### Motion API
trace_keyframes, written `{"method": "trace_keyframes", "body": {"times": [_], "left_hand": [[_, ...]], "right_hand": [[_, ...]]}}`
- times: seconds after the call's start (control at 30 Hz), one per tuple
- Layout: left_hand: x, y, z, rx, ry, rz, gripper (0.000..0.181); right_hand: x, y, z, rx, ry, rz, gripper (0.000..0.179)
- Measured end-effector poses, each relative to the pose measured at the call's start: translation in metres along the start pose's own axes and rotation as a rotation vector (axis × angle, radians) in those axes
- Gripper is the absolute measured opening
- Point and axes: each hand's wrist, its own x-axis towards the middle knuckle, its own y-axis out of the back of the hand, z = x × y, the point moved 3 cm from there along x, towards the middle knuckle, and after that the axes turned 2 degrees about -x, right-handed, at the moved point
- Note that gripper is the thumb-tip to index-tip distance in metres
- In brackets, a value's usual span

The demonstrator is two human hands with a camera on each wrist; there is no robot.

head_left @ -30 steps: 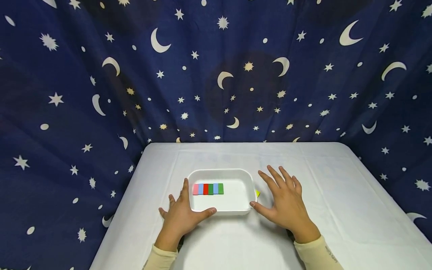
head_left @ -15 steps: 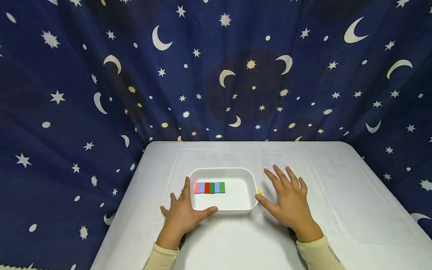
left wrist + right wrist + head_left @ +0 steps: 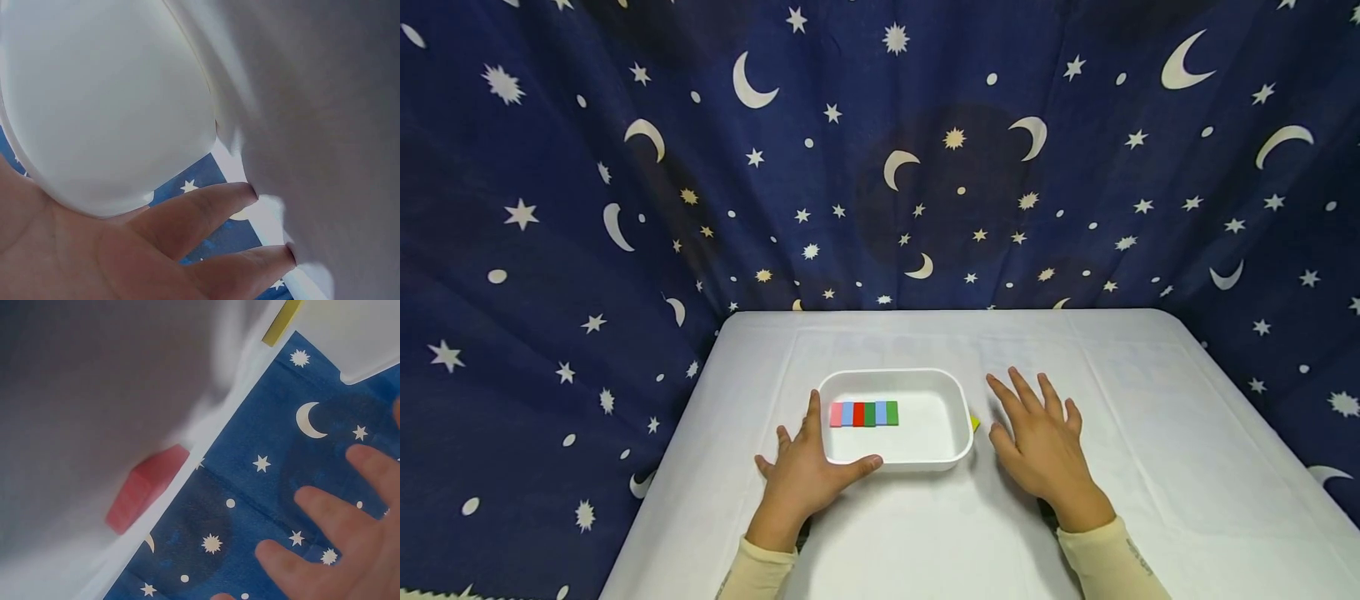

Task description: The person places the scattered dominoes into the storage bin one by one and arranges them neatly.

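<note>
A white tray (image 3: pixel 934 427) sits in the middle of the table in the head view. Inside its left half, several flat pieces stand in a row: a pink piece (image 3: pixel 836 414), blue, a red piece (image 3: pixel 859 414), green, blue and a green piece (image 3: pixel 892 412). My left hand (image 3: pixel 801 483) lies spread around the tray's left front corner, thumb at the front rim and index finger along the left side. My right hand (image 3: pixel 1041 454) is spread over the table, apart from the tray. Beneath it, the right wrist view shows a red block (image 3: pixel 147 487).
A yellow piece (image 3: pixel 975 423) peeks out beside the tray's right wall, mostly hidden. The white cloth-covered table (image 3: pixel 1112 375) ends at a dark blue curtain (image 3: pixel 865 167) with moons and stars.
My right hand has shifted right, its thumb drawing away from the tray's right side. The left hand and the row of pieces keep their places.
</note>
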Motion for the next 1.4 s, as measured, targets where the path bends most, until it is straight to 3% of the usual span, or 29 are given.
{"method": "trace_keyframes", "body": {"times": [0.33, 0.5, 0.67, 0.97, 1.4], "left_hand": [[0.001, -0.003, -0.001, -0.005, -0.007, 0.003, 0.155], [0.001, 0.0, 0.0, -0.014, -0.004, 0.003, 0.156], [0.002, 0.001, 0.0, -0.011, -0.002, -0.003, 0.156], [0.001, 0.0, 0.001, -0.006, 0.0, -0.017, 0.155], [0.001, -0.001, 0.0, -0.001, -0.002, -0.01, 0.155]], "right_hand": [[-0.005, -0.011, -0.001, -0.049, 0.022, -0.253, 0.09], [-0.009, -0.016, -0.005, -0.046, 0.053, -0.336, 0.088], [-0.011, -0.017, -0.009, -0.004, 0.066, -0.391, 0.074], [-0.011, -0.014, -0.01, 0.008, 0.078, -0.386, 0.058], [-0.009, -0.015, -0.006, 0.038, 0.122, -0.299, 0.045]]}}
